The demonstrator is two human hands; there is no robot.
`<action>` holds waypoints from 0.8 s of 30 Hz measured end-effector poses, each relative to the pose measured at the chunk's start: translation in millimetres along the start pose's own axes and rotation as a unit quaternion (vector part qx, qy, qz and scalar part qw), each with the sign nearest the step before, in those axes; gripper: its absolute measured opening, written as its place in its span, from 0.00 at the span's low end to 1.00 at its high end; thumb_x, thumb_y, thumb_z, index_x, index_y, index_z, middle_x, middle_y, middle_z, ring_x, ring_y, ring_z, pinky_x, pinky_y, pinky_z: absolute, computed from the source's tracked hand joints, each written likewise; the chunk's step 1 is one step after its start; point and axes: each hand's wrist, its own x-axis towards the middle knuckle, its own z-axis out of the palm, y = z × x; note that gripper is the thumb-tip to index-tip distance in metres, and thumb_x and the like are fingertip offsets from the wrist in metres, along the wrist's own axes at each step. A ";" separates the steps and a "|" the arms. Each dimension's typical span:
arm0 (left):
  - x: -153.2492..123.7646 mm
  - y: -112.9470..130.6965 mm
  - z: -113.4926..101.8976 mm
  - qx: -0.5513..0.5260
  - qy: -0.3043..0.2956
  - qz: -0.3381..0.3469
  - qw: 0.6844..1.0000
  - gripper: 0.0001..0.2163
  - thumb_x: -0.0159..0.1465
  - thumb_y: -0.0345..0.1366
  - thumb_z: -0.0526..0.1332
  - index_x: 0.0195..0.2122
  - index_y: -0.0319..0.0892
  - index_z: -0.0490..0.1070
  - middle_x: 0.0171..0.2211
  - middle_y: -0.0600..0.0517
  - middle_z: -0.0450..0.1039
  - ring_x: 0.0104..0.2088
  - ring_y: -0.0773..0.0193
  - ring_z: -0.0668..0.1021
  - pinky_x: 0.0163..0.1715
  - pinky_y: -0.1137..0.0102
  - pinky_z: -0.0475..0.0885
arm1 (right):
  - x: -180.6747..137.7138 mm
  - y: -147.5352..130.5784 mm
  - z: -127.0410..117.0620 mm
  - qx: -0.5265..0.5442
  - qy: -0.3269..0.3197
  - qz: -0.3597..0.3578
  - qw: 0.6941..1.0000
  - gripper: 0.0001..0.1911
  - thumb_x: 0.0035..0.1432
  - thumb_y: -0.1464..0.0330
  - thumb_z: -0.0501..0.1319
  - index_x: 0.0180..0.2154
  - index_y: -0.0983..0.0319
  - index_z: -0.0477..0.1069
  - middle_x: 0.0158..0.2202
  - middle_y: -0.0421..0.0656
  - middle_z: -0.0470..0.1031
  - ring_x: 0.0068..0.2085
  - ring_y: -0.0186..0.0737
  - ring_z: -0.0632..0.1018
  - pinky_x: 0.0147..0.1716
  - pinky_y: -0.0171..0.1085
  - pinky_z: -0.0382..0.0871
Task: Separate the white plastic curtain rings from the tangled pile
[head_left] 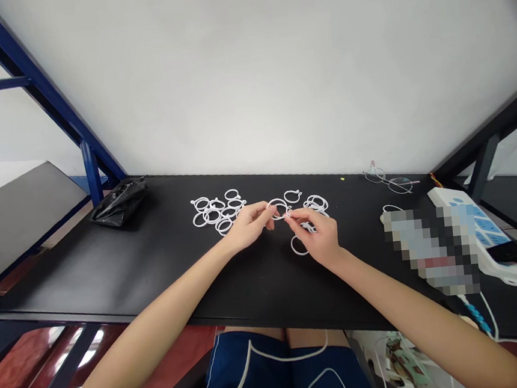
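Between my two hands, just above the black table (242,274), a white ring (277,201) with a small eyelet is held up. My left hand (251,223) pinches its left side between thumb and fingers. At the ring's lower right, the fingertips of my right hand (313,230) are closed on the eyelet part, whose detail is too small to make out. Left of my left hand lies a loose pile of similar white rings (212,215). A smaller group of white rings (317,201) lies behind my right hand and is partly hidden by it. One single ring (292,197) rests behind the held one.
A black plastic bag (121,203) sits at the table's back left. Eyeglasses (388,181) lie at the back right. A white power strip (483,228) with cables and a blurred-out object (431,251) occupy the right side. A wall rises behind the table.
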 end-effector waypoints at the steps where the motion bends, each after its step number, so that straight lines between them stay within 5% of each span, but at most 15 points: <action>1: -0.6 -0.4 0.7 -0.006 0.001 0.003 1.000 0.17 0.68 0.48 0.54 0.37 0.38 0.71 0.25 0.54 0.70 0.28 0.68 0.73 0.32 0.72 0.68 | -0.3 0.2 0.0 0.002 -0.004 0.006 1.000 0.02 0.61 0.71 0.62 0.36 0.59 0.73 0.32 0.41 0.80 0.29 0.37 0.79 0.30 0.37 0.78; 5: -3.7 -1.2 3.2 0.018 -0.003 0.033 0.999 0.17 0.67 0.46 0.56 0.52 0.43 0.65 0.32 0.54 0.70 0.30 0.68 0.74 0.34 0.71 0.70 | -1.7 -0.2 0.7 0.032 -0.023 0.016 0.999 0.02 0.61 0.71 0.61 0.37 0.58 0.72 0.32 0.41 0.78 0.29 0.36 0.79 0.30 0.36 0.77; 13: -8.2 -0.1 1.0 0.132 -0.008 0.116 0.984 0.15 0.67 0.47 0.55 0.47 0.42 0.65 0.26 0.56 0.66 0.28 0.67 0.69 0.32 0.71 0.67 | -4.3 -2.1 1.7 0.066 -0.050 0.032 0.996 0.02 0.63 0.68 0.60 0.38 0.58 0.70 0.33 0.42 0.76 0.27 0.35 0.78 0.28 0.36 0.76; 24: -9.3 0.2 -0.3 0.171 0.007 0.127 0.977 0.13 0.68 0.47 0.52 0.41 0.41 0.66 0.24 0.56 0.67 0.25 0.68 0.68 0.29 0.73 0.66 | -4.6 -5.9 2.0 0.075 -0.089 0.031 0.993 0.02 0.64 0.68 0.58 0.38 0.59 0.68 0.30 0.41 0.75 0.29 0.35 0.79 0.29 0.35 0.76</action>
